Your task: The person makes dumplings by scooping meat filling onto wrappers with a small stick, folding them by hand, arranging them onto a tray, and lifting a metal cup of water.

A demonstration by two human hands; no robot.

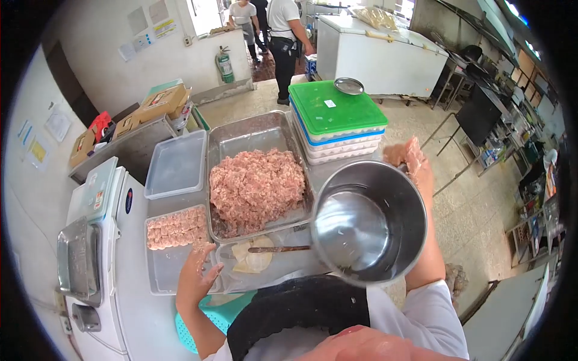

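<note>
My left hand (197, 272) has its fingers spread at the near edge of a clear tray (171, 280) holding rows of shaped raw meat (176, 227). Bits of meat cling to its fingers. My right hand (415, 162) is at the far right side of a deep steel pot (370, 222); the rim partly hides it, and its grip is unclear. Ahead of me, a large metal pan (253, 129) holds a mound of ground raw meat (257, 188). Close by lie pale round sheets (251, 257) and a brown stick-like handle (280, 248), its end hidden by the pot.
Stacked containers with a green lid (337, 111) carry a small steel dish (348, 86). An empty clear tub (176, 162) is left of the pan. A turquoise basket (224, 313) sits low beside me. People stand near the white chest freezer (379, 54).
</note>
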